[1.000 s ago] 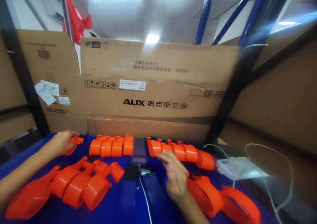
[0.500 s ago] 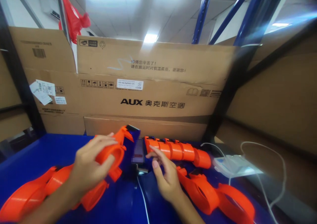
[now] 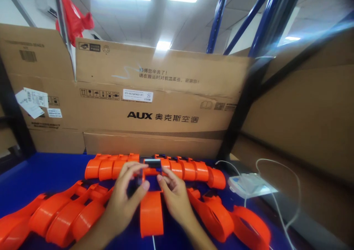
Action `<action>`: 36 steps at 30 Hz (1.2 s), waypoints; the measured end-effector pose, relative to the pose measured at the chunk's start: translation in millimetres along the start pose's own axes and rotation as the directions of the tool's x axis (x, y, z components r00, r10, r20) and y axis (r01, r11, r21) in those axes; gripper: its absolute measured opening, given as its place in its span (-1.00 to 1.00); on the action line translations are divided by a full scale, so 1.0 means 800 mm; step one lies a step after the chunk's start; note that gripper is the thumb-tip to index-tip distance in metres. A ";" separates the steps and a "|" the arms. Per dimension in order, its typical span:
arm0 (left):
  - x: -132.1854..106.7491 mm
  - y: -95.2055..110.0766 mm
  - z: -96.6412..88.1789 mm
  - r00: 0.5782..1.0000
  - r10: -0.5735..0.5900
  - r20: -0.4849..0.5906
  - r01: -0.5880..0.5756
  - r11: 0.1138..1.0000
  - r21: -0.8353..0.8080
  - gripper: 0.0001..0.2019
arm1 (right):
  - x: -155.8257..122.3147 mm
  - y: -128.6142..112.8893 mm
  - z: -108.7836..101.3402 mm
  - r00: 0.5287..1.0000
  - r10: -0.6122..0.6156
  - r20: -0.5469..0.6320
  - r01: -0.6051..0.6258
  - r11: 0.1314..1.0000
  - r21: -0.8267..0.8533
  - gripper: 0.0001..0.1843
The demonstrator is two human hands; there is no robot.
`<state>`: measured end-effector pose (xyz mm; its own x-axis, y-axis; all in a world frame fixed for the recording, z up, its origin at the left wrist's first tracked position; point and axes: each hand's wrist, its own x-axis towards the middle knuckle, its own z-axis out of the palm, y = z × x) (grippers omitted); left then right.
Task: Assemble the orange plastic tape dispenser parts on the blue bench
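Observation:
An orange plastic tape dispenser (image 3: pixel 151 213) is held upright in front of me, its ring facing down and a dark bar with a pale strip at its top. My left hand (image 3: pixel 128 191) grips its left side between thumb and fingers. On the other side, my right hand (image 3: pixel 173 191) has its thumb and forefinger at the upper right edge, beside a small blue part; the exact contact is hard to see. Close behind stands a row of similar orange dispensers (image 3: pixel 188 169), partly hidden by my fingers.
More orange dispensers (image 3: pixel 62 220) lie at the left, and several (image 3: pixel 221 220) at the right. A white box (image 3: pixel 253 185) with white cables stands at the right. A large cardboard sheet (image 3: pixel 155 139) walls off the back of the blue tabletop (image 3: pixel 52 172).
My left hand has brought the dispenser right and turned it upright in front of me. My right hand has closed in on its edge. The view has shifted slightly right.

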<state>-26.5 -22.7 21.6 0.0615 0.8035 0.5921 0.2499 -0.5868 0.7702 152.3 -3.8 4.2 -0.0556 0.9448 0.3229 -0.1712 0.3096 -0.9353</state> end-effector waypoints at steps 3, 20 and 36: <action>0.015 -0.016 0.016 0.983 -0.169 -0.072 0.148 0.961 -0.233 -0.54 | -0.003 -0.003 0.001 0.999 0.010 0.049 -0.009 1.000 -0.018 -0.56; 0.016 -0.045 0.037 0.915 -0.386 0.119 0.376 0.706 -0.600 -0.55 | -0.003 -0.005 0.004 0.975 -0.034 0.218 0.065 0.988 -0.138 -0.66; 0.018 -0.035 0.034 0.936 -0.331 0.123 0.339 0.747 -0.572 -0.65 | -0.006 -0.006 0.004 0.988 -0.077 0.134 0.113 0.952 -0.284 -0.64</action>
<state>-6.5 8.1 2.0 0.0936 0.9583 0.2699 -0.3449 -0.2231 0.9118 150.4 -9.9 8.0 -0.1737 0.8953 0.4103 0.1096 0.4316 -0.8954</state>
